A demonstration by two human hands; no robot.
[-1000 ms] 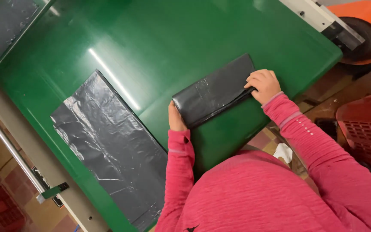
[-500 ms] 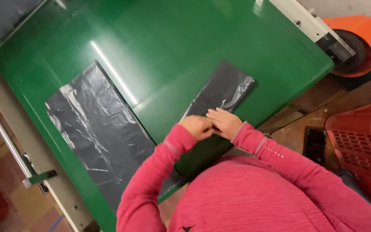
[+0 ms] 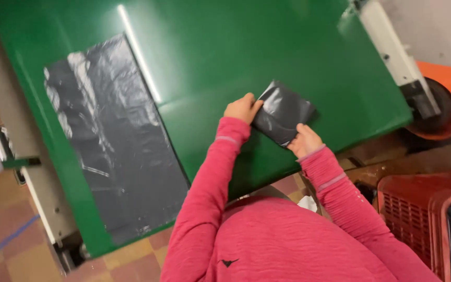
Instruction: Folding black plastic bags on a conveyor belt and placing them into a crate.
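we've folded the black plastic bag (image 3: 283, 112) shorter than half a second ago; it's now a small packet on the green table (image 3: 210, 62). our left hand (image 3: 242, 108) and right hand (image 3: 304, 140) pinch its opposite ends. a flat bag (image 3: 113, 136) lies well apart.

Two black plastic bags (image 3: 283, 112), one red crate (image 3: 418, 219)

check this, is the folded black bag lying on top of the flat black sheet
No, the folded black bag sits on bare green table, apart from the flat black sheet.
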